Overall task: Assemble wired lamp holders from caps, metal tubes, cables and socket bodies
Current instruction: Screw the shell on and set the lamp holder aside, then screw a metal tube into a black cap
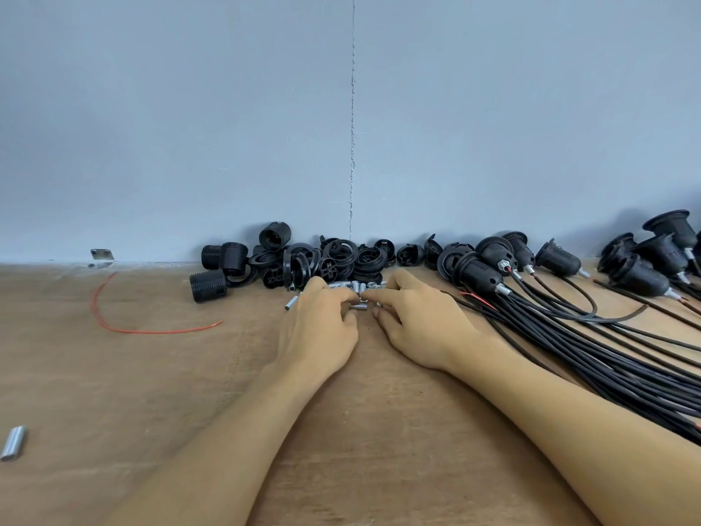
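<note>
Both hands are in the little heap of metal tubes, which lies mid-bench just in front of the pile of black caps. Your left hand has its fingers curled, and its grip seems to pinch one short threaded tube at the fingertips. Your right hand reaches in with forefinger and thumb drawn together at the heap. I cannot tell whether that grip has a tube or only touches one.

To do this pick well, take a single tube and lift it clear before you turn away. They are small, round and smooth, so I expect a loose pinch would let one roll off. One tube already sits apart beside your left hand, and another has strayed to the near left edge of the bench.

Hold the tube by its middle with the threaded end free, so that it can go straight into a cap. Keep your right forearm off the bundle of black cables trailing from the finished lamp holders on your right, so you do not drag them. The bare socket bodies wait to the left of the caps.
</note>
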Motion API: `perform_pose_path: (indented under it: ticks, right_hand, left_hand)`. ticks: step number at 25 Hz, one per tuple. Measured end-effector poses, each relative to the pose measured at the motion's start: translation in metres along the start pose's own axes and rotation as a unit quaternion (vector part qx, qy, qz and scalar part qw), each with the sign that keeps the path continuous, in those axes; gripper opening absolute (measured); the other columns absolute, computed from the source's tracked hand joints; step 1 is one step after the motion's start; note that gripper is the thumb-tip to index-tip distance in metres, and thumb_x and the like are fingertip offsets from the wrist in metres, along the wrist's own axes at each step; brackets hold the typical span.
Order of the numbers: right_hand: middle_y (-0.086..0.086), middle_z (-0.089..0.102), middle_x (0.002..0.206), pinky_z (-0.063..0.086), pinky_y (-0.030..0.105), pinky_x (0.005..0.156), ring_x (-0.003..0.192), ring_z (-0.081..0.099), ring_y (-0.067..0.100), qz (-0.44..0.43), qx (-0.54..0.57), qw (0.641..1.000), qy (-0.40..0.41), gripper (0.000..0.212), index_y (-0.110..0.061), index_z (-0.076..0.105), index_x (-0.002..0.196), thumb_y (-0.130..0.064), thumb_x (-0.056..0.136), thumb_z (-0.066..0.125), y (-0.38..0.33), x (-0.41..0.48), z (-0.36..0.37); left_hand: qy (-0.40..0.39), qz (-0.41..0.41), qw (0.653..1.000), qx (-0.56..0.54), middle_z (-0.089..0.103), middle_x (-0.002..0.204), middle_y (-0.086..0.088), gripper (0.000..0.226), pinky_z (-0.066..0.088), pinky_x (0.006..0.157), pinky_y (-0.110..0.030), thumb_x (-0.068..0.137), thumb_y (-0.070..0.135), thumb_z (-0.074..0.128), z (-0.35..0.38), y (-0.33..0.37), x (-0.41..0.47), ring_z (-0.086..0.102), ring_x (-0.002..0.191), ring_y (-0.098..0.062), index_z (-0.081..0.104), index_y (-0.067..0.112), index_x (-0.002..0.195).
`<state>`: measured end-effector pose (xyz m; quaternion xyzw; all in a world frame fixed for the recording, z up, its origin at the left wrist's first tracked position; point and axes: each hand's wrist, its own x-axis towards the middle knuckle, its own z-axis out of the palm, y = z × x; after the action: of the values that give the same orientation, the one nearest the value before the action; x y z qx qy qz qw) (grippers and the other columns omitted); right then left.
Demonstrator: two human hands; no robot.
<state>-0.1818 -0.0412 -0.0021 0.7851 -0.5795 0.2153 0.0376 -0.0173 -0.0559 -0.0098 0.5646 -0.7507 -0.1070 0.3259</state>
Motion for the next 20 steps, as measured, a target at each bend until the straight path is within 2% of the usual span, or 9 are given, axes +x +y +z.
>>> perform_pose_path:
  ticks: [3,7,9,11,13,15,17,18,20]
  right_hand:
    - [-0.007,0.041,0.100,0.048,0.036,0.076,0.093,0.057,0.020,-0.002,-0.002,1.000,-0.006,0.030,-0.037,0.062,0.126,-0.033,0.100,0.047,0.001,0.000,-0.001]
    - [-0.014,0.040,0.096,0.036,0.029,0.067,0.080,0.052,0.012,-0.005,0.013,1.000,0.019,0.020,-0.039,0.066,0.109,-0.033,0.093,0.056,0.002,-0.006,-0.001]
    - [-0.014,0.045,0.099,0.035,0.028,0.067,0.079,0.049,0.009,0.004,0.026,0.999,0.028,0.020,-0.039,0.065,0.109,-0.035,0.090,0.059,0.002,-0.009,-0.003]
    - [-0.011,0.049,0.103,0.036,0.027,0.070,0.085,0.053,0.012,0.009,0.033,0.999,0.022,0.026,-0.038,0.065,0.116,-0.036,0.091,0.060,0.002,-0.010,-0.003]
    - [-0.008,0.050,0.101,0.035,0.027,0.070,0.086,0.055,0.014,0.003,0.032,0.999,0.017,0.026,-0.037,0.068,0.117,-0.033,0.092,0.060,0.001,-0.010,-0.005]
    - [-0.008,0.050,0.098,0.035,0.028,0.068,0.085,0.056,0.016,-0.001,0.031,0.999,0.015,0.023,-0.035,0.071,0.112,-0.032,0.093,0.059,0.000,-0.012,-0.007]
    - [-0.009,0.048,0.096,0.038,0.031,0.069,0.086,0.056,0.016,-0.005,0.033,0.999,0.012,0.022,-0.034,0.071,0.112,-0.031,0.094,0.059,-0.001,-0.016,-0.010]
    - [-0.010,0.047,0.095,0.041,0.031,0.071,0.087,0.056,0.015,-0.007,0.035,0.999,0.010,0.022,-0.035,0.071,0.113,-0.032,0.095,0.058,-0.002,-0.018,-0.011]
    - [-0.015,0.043,0.095,0.042,0.030,0.073,0.085,0.053,0.009,-0.005,0.042,0.999,0.015,0.023,-0.037,0.069,0.116,-0.033,0.096,0.058,-0.001,-0.024,-0.013]
  left_hand:
    - [0.033,0.005,0.999,-0.041,0.055,0.099,0.012,0.011,0.049,0.079,-0.031,0.092,0.021,0.069,0.000,-0.001,0.000,0.059,0.092,-0.012,0.073,0.029,0.097]
    - [0.029,0.013,0.998,-0.049,0.066,0.093,0.014,0.010,0.053,0.078,-0.033,0.089,0.020,0.070,0.001,-0.001,-0.002,0.063,0.089,-0.009,0.073,0.029,0.090]
    - [0.019,0.012,0.998,-0.051,0.068,0.090,0.016,0.016,0.055,0.079,-0.034,0.090,0.020,0.068,0.000,-0.001,-0.002,0.063,0.089,-0.008,0.071,0.033,0.099]
    - [-0.002,0.041,0.999,-0.033,0.066,0.098,0.014,0.032,0.053,0.084,-0.037,0.093,0.017,0.062,0.002,-0.002,-0.002,0.062,0.095,-0.012,0.070,0.034,0.119]
    - [-0.033,0.066,0.997,0.001,0.059,0.103,0.009,0.037,0.052,0.084,-0.040,0.097,0.017,0.056,0.003,-0.003,-0.002,0.057,0.099,-0.015,0.069,0.038,0.125]
    - [-0.042,0.067,0.997,0.006,0.055,0.101,0.010,0.032,0.050,0.080,-0.037,0.098,0.021,0.056,0.003,-0.006,-0.001,0.053,0.096,-0.013,0.072,0.040,0.119]
    - [-0.028,0.059,0.998,0.001,0.055,0.096,0.012,0.018,0.045,0.076,-0.032,0.096,0.026,0.062,0.002,-0.007,-0.003,0.051,0.090,-0.010,0.073,0.036,0.104]
    - [-0.020,0.053,0.998,-0.012,0.056,0.093,0.013,0.011,0.045,0.075,-0.030,0.094,0.027,0.065,0.001,-0.007,-0.004,0.053,0.088,-0.009,0.072,0.035,0.097]
    - [0.000,0.035,0.998,-0.057,0.062,0.087,0.016,0.011,0.050,0.073,-0.031,0.092,0.024,0.068,0.000,-0.006,-0.006,0.057,0.080,-0.003,0.065,0.035,0.088]
